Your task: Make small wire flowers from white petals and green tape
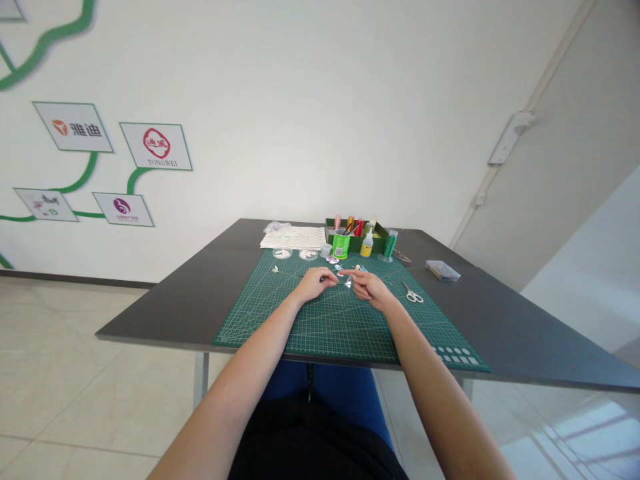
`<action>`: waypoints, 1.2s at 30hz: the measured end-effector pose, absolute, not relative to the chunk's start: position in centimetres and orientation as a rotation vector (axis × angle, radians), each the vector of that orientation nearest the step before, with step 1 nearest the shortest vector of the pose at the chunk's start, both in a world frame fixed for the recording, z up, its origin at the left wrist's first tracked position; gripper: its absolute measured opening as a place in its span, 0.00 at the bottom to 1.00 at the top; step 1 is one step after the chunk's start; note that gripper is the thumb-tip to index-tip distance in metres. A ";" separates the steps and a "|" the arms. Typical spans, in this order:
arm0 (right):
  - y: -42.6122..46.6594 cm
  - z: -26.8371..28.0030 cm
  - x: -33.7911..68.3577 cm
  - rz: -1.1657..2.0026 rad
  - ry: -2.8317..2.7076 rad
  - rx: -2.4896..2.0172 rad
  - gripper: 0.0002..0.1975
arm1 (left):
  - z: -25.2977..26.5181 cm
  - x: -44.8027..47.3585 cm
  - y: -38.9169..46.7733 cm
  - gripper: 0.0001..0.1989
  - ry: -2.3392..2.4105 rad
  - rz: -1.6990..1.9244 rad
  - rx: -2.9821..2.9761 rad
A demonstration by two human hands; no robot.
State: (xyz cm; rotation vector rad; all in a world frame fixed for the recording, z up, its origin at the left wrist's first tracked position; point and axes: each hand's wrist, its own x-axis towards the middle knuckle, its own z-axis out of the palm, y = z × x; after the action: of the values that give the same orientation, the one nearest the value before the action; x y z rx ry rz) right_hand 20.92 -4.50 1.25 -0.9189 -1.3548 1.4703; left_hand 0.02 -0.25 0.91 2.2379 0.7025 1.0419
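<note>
My left hand (315,283) is closed in a pinch above the green cutting mat (335,327). What lies in its fingertips is too small to make out. My right hand (370,287) faces it, index finger stretched toward the left fingertips and the other fingers curled. A small shiny silvery piece (349,283) shows at the curled right fingers, seemingly held by them. Just beyond the hands lie small pale, shiny pieces. A thin stem with a white flower-like tip (275,269) rests left of my left hand. White-handled scissors (413,295) lie to the right of my right hand.
Along the back stand a green can (341,245), a yellow-labelled glue bottle (367,243), a green tube (390,245) and a dark green box (353,243) of coloured bottles. White sheets (295,237) and shallow dishes (283,254) are at back left. A clear case (443,271) sits right.
</note>
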 end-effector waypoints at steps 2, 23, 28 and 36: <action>-4.5 1.3 20.9 1.479 -1.348 -0.901 0.24 | 0.9 0.0 -0.2 0.03 0.704 1.053 2.215; -4.5 1.2 20.5 1.498 -1.392 -0.953 0.20 | 1.2 0.0 -0.2 0.04 0.770 1.161 2.137; -4.5 1.2 20.5 1.524 -1.376 -0.926 0.15 | 1.3 0.0 -0.2 0.04 0.783 1.179 2.105; -4.6 1.3 20.5 1.550 -1.370 -0.905 0.12 | 1.0 0.2 0.2 0.05 0.771 1.201 2.019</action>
State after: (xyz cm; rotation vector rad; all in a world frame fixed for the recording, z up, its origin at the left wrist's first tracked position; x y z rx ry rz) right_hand 20.48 -4.64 1.29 -0.9050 -1.3699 1.5496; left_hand 0.15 0.16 0.95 2.0194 0.7711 1.2011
